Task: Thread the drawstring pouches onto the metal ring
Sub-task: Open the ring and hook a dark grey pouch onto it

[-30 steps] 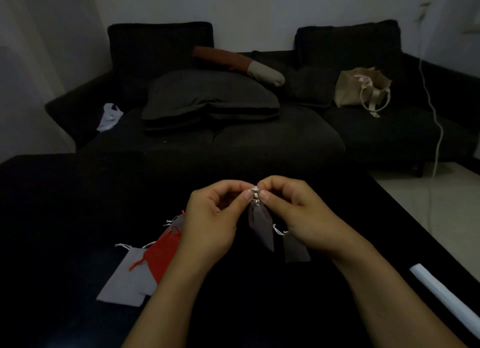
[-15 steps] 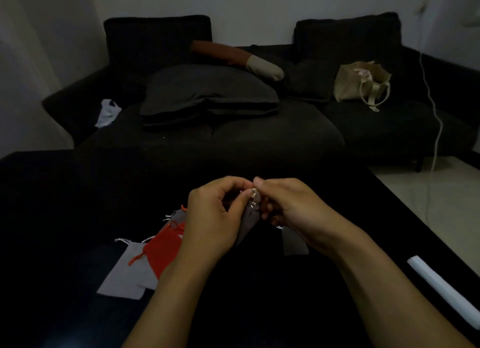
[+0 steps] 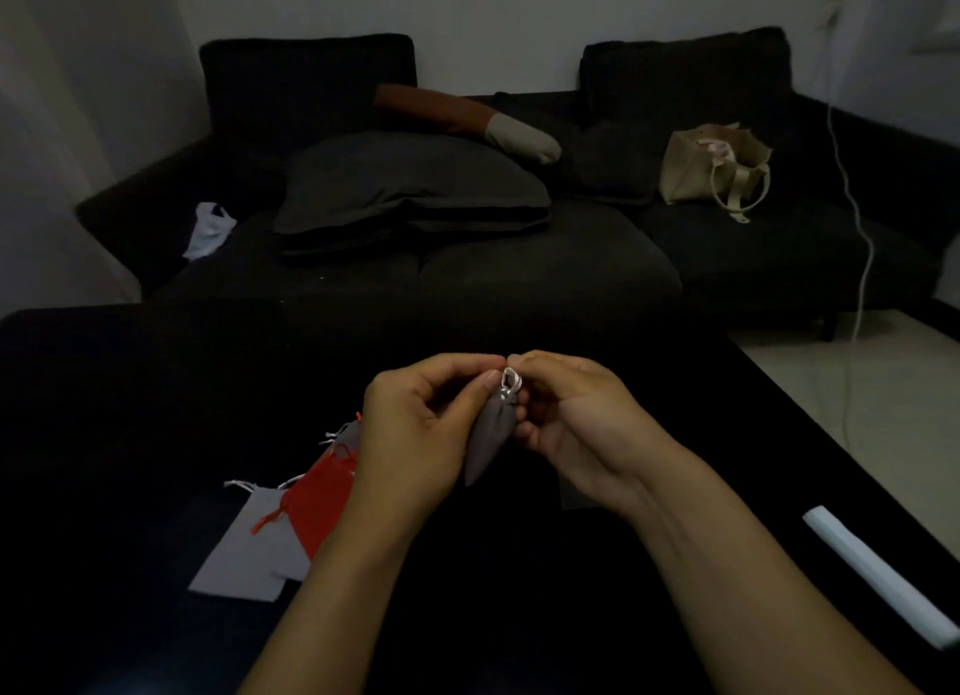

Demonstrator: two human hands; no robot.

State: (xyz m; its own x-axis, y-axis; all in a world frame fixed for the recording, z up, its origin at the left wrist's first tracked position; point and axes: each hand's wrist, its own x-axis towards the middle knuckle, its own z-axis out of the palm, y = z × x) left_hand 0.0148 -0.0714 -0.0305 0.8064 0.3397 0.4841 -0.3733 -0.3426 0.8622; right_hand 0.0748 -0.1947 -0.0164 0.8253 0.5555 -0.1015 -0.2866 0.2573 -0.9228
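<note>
Both hands meet above the black table. My left hand (image 3: pixel 421 434) and my right hand (image 3: pixel 576 424) pinch the top of a grey drawstring pouch (image 3: pixel 491 434), which hangs down between them. A small bright loop (image 3: pixel 510 380), the metal ring or the white cord, shows at the pouch's neck between my fingertips; I cannot tell which. On the table to the left lie a red pouch (image 3: pixel 322 502), a light grey pouch (image 3: pixel 249 554) and another grey pouch (image 3: pixel 349 437), partly under my left hand. Part of a dim grey pouch (image 3: pixel 571 494) shows under my right wrist.
A white rolled sheet (image 3: pixel 878 572) lies near the table's right edge (image 3: pixel 810 424). Behind the table stands a dark sofa (image 3: pixel 519 268) with cushions, a beige tote bag (image 3: pixel 711 167) and a white cloth (image 3: pixel 210 229). A white cable (image 3: pixel 857 216) hangs at the right.
The hands have stayed together above the table while the pinching fingers shifted. The hanging pouch has swung to the left. The second grey pouch is now mostly hidden behind my right wrist.
</note>
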